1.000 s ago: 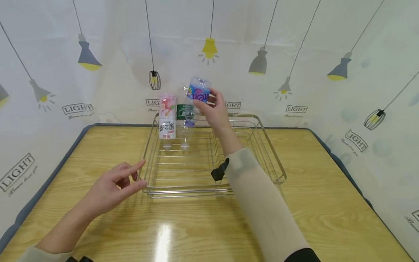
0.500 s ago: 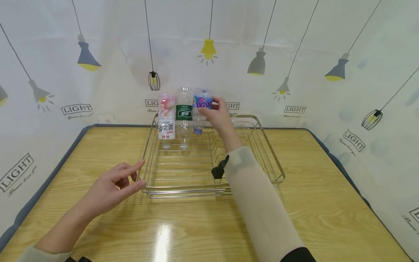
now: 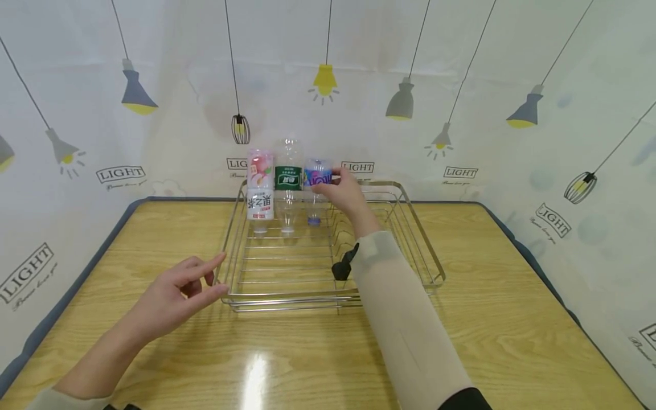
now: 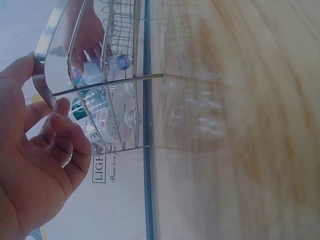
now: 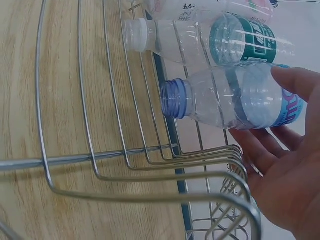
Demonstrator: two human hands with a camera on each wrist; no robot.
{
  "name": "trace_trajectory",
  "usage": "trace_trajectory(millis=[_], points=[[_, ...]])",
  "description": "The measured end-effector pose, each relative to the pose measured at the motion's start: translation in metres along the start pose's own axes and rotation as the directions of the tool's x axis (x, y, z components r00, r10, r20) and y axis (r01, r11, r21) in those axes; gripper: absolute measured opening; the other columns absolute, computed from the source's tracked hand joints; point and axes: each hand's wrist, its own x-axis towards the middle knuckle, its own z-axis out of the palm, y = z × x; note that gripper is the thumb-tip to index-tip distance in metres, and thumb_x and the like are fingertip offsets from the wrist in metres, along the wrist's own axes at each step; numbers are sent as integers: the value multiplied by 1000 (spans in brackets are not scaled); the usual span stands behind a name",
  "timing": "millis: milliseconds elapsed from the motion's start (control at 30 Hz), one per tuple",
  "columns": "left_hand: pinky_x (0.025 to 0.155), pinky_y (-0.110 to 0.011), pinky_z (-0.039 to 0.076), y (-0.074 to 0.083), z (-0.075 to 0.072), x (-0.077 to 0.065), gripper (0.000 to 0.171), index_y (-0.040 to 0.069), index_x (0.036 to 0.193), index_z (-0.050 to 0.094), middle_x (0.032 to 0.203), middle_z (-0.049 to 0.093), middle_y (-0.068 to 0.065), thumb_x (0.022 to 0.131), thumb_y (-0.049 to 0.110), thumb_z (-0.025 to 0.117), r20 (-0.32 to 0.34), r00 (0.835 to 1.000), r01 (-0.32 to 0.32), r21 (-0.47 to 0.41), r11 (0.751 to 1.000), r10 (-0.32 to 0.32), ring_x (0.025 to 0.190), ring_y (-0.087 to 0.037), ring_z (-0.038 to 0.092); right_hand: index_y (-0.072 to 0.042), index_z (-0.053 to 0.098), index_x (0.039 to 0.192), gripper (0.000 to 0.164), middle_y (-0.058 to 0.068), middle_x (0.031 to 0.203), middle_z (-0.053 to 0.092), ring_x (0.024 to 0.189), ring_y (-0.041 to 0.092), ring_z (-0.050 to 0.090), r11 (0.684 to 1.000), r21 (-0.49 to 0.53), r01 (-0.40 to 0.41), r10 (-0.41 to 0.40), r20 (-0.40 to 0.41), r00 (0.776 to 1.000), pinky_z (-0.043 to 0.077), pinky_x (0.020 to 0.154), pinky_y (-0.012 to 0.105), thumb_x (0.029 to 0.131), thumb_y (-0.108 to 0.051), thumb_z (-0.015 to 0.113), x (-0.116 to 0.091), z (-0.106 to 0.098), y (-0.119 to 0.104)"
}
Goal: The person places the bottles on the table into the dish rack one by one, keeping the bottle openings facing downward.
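Observation:
My right hand holds a small clear bottle with a blue-and-purple label, turned neck down over the wire rack. Its blue screw neck points into the rack, and no cap shows on it. To its left, a clear bottle with a green label leans neck down against the rack's back side. Beside that leans a pink-and-white labelled bottle, also inverted. My left hand grips the rack's rim at the near left corner, thumb and index finger on the metal.
The rack stands on a wood-grain table. A row of bent wire dividers runs through its middle, right of the held bottle. Behind the table's dark edge hangs a pale wall sheet printed with lamps.
My right hand has carried the blue-labelled bottle right and down, from in front of the green-labelled bottle to a place beside it. My left hand stays at the rack's corner.

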Motion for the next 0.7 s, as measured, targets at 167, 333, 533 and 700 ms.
trace_trajectory(millis=[167,333,533,700], points=[[57,-26,43,0,0,0,58,13,156,63,98,60,5,102,15,81,-5,1000,-9,6,1000,9,68,-10,46,-12,46,158,71,15,152,60,139,34,59,998,-60,-21,22,18,1000,47,122,53,99,-32,81,1,1,3],[58,-26,43,0,0,0,57,13,156,63,98,60,5,102,16,81,-4,1000,0,10,1000,0,69,-10,46,-10,45,157,73,14,152,59,139,35,59,995,-98,-31,35,40,999,46,123,53,98,-31,82,0,1,4],[58,-26,42,2,1,0,57,13,156,63,98,60,4,102,17,81,-3,1000,10,12,1000,-10,69,-10,46,-7,43,159,75,18,151,57,136,36,59,997,-75,-29,37,97,995,49,120,54,99,-28,81,-3,0,6],[58,-26,43,2,1,0,57,12,156,64,97,60,5,102,16,81,-5,1000,3,4,1000,-3,68,-10,46,-7,42,160,74,18,152,57,136,36,60,997,-76,-22,30,109,994,49,120,53,101,-30,80,-5,0,7]])
